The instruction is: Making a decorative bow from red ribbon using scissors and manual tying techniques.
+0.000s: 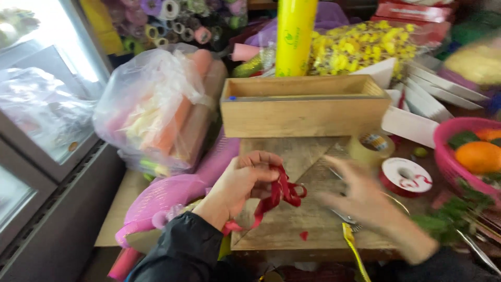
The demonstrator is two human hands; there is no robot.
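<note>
A: What does the left hand [245, 180] have?

B: Its fingers are pinched together on a dark red ribbon [279, 193], bunched into 1 or 2 loose loops just in front of the wooden box [305, 107], over the worn wooden board [302, 219]. A tail of the ribbon trails down from the hand toward the near edge of the board.

A: And the right hand [360, 196]?

B: Blurred, spread open, fingers apart, holding nothing. It hovers in front of the box too, to the right of the ribbon and not touching it.

A: How far along does the ribbon work look?

B: Early to middle, I judge. Loops are gathered but I see no finished bow and no tie around the middle. A small red scrap [303, 235] lies on the board, further from the box than the loops, so some trimming seems done.

A: What else sits around the box?

B: To its front right, a roll of clear tape [371, 146] and a red ribbon spool [406, 176]. Further right, a pink basket [443, 151] with oranges. Behind the box, a yellow roll [295, 36] stands upright beside yellow flowers [360, 49]. Left of the box, a clear plastic bag [156, 104] of wrapping rolls.
</note>
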